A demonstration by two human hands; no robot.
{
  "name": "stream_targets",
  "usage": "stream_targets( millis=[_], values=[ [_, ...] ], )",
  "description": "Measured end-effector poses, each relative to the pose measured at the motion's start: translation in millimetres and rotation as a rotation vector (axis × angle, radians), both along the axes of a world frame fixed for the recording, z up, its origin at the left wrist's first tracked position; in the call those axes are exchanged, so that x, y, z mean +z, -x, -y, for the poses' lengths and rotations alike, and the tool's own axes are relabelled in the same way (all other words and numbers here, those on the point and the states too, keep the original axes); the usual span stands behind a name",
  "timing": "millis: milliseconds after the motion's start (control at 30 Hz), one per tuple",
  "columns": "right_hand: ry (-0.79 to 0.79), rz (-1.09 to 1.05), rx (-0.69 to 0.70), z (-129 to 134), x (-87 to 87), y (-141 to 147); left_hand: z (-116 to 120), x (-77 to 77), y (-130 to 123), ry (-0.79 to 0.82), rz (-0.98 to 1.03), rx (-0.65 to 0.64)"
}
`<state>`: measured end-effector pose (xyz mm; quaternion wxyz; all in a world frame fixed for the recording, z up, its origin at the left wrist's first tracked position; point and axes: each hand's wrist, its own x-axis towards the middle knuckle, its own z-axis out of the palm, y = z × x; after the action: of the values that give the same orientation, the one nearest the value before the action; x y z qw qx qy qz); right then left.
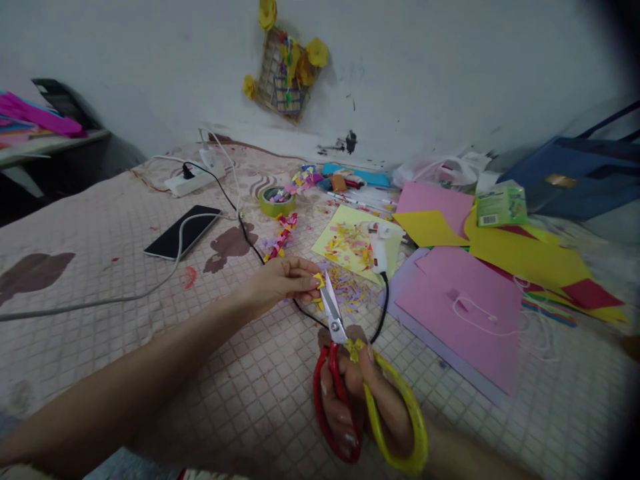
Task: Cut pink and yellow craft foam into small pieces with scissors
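My left hand [290, 281] is closed in a pinch on a small piece of yellow paper [319, 281]. Fingers of my right hand [370, 393] are wrapped through the handles of a pair of scissors [336, 327], one handle red and the other yellow. The scissor blades are slightly apart, with their tips beside the yellow piece; whether they touch it I cannot tell. Beyond the blades lie many thin paper clippings [350, 290] in purple and yellow. A white glue gun [381, 250] rests on a pale yellow sheet [333, 233] strewn with more scraps.
Pink sheets [460, 307] and yellow sheets [530, 257] are stacked at the right, near a blue bag [575, 177]. A phone [184, 232], a power strip [193, 179] and a tape roll [277, 201] lie on the left and middle. Cables cross the patterned cloth.
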<state>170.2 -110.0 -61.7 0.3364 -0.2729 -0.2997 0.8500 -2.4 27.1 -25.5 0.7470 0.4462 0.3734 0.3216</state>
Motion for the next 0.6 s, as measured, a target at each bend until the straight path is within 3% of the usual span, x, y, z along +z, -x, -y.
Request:
stream_targets(
  millis=[233, 600],
  values=[
    [0.036, 0.064, -0.047, 4.5, 3.0, 3.3, -0.2, -2.4, 0.2, -0.017, 0.006, -0.023],
    [-0.017, -0.005, -0.063, 8.8, -5.5, 1.4, 1.5, 2.3, 0.2, -0.088, 0.012, -0.039]
  ],
)
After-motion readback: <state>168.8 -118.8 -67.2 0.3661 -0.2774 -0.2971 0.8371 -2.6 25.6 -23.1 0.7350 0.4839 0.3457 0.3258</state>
